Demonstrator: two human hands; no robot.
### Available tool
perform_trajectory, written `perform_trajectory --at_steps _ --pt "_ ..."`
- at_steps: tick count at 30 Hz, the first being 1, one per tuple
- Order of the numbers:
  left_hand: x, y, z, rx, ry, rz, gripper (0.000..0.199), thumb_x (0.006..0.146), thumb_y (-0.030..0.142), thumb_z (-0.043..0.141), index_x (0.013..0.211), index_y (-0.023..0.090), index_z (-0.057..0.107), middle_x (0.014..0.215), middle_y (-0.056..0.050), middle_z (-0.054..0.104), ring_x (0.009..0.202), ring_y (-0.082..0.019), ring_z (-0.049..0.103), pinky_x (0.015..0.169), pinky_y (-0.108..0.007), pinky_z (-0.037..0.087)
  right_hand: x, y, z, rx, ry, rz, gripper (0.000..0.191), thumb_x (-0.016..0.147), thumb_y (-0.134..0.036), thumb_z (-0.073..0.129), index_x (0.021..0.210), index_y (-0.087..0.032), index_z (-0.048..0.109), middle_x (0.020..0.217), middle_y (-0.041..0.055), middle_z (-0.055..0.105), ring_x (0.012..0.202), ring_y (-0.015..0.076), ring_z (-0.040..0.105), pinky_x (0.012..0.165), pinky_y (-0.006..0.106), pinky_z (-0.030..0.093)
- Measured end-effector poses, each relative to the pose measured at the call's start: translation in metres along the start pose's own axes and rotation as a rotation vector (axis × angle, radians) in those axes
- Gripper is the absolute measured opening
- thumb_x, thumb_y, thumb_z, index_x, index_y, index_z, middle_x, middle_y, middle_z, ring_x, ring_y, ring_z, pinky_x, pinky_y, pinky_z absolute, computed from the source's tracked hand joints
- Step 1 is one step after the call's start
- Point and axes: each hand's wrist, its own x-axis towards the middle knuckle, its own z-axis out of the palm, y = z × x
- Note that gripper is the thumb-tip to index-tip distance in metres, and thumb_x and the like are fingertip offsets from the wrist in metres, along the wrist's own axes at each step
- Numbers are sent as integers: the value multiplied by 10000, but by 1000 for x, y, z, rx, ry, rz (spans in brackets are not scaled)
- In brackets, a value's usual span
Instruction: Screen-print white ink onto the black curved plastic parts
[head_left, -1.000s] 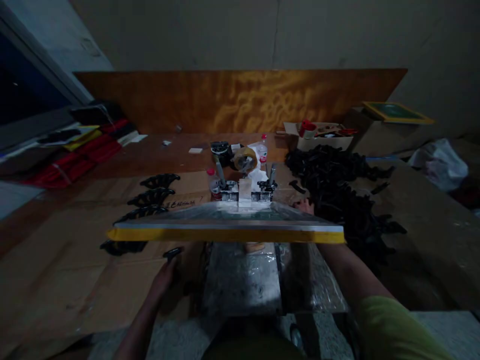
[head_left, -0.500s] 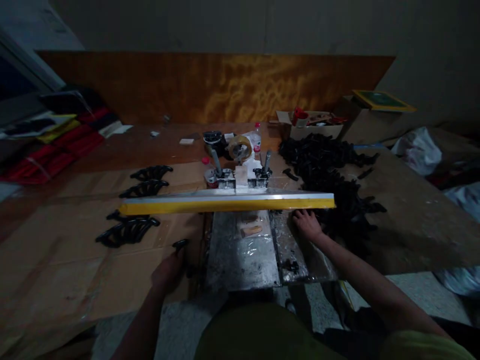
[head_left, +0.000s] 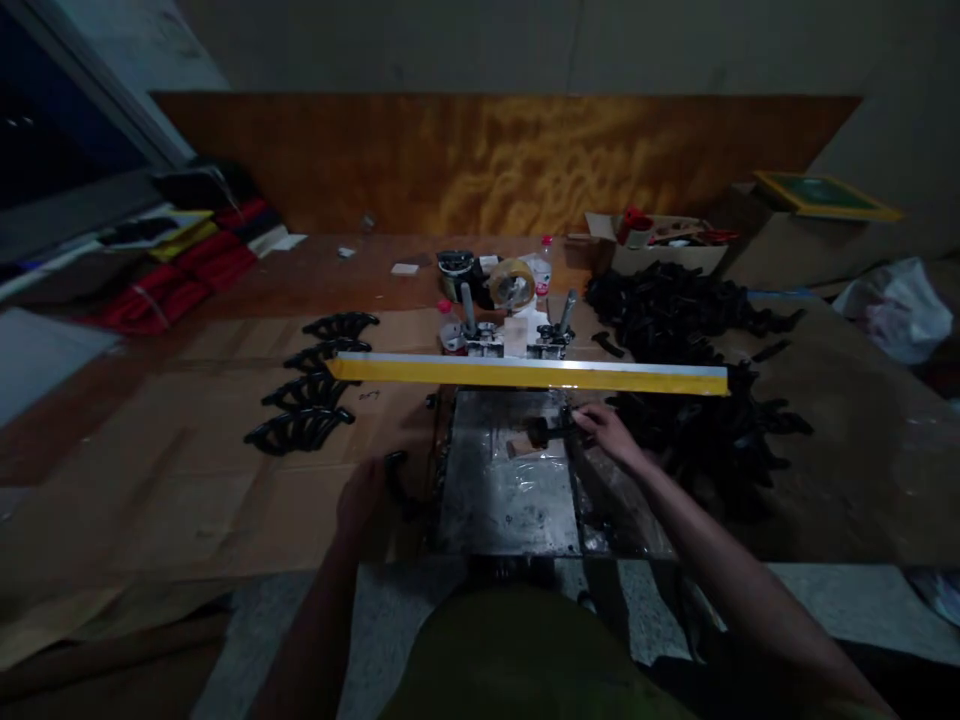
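Handwriting (head_left: 369, 396) on the cardboard sheet (head_left: 202, 500), beyond the left hand (head_left: 360, 495), is too small and blurred to read. Labels on the two red-capped bottles (head_left: 544, 275) (head_left: 451, 336), beyond both hands, are likewise illegible.

Right hand (head_left: 606, 432): fingers narrow, closed on the near end of a black curved part (head_left: 553, 431). The part extends leftward from the fingertips, above the metal plate (head_left: 510, 505) and close to the wooden block (head_left: 523, 447). Whether part and block touch cannot be determined.

Left hand: opening cannot be determined owing to blur and darkness. A second curved part (head_left: 401, 485) is located immediately right of its fingers; grip cannot be confirmed.

Pose: right forearm enters from the lower right and slants inward, hand below the yellow-edged frame (head_left: 600, 377). Left forearm rises from the lower left, hand left of the plate.

Surroundings: four rows of black parts (head_left: 300, 430) lie on the cardboard beyond and left of the left hand. A pile of black parts (head_left: 675, 310) occupies the counter (head_left: 847, 480) beyond and right of the right hand.
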Motion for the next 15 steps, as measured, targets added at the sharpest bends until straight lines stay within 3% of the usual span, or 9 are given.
perform_trajectory --at_steps 2,4,8,11,15 --pt "1 21 -8 -123 26 45 541 966 522 181 924 205 618 966 -116 717 934 -268 669 744 -325 460 8 -11 42 -34 -26 31 436 857 -638 507 836 -207 568 706 9 643 607 184 623 575 294 504" --pt "0 39 -16 -248 42 95 521 959 543 214 870 212 606 891 -88 701 905 -248 654 750 -312 451 12 -19 68 -213 1 27 366 923 -558 474 888 -208 576 780 34 685 724 201 666 650 288 504" --pt "-4 58 -33 -392 123 164 441 942 518 303 781 216 582 763 -51 640 791 -212 612 712 -295 438 3 -31 75 -671 49 -25 380 973 -476 466 1196 -185 567 1051 132 706 969 262 672 792 334 493" --pt "-3 77 -55 -578 159 179 399 931 497 359 881 198 619 651 -12 580 636 -171 560 599 -267 420 -6 -38 76 -856 68 -247 469 969 -483 479 1308 -169 556 1260 191 625 1175 304 580 942 407 462" --pt "-3 124 -94 -986 219 377 532 922 593 355 993 144 633 540 33 499 478 -115 460 484 -219 382 -5 -37 99 -861 -159 -625 486 975 -430 496 1414 -224 504 1488 122 481 1400 288 378 1154 496 277"
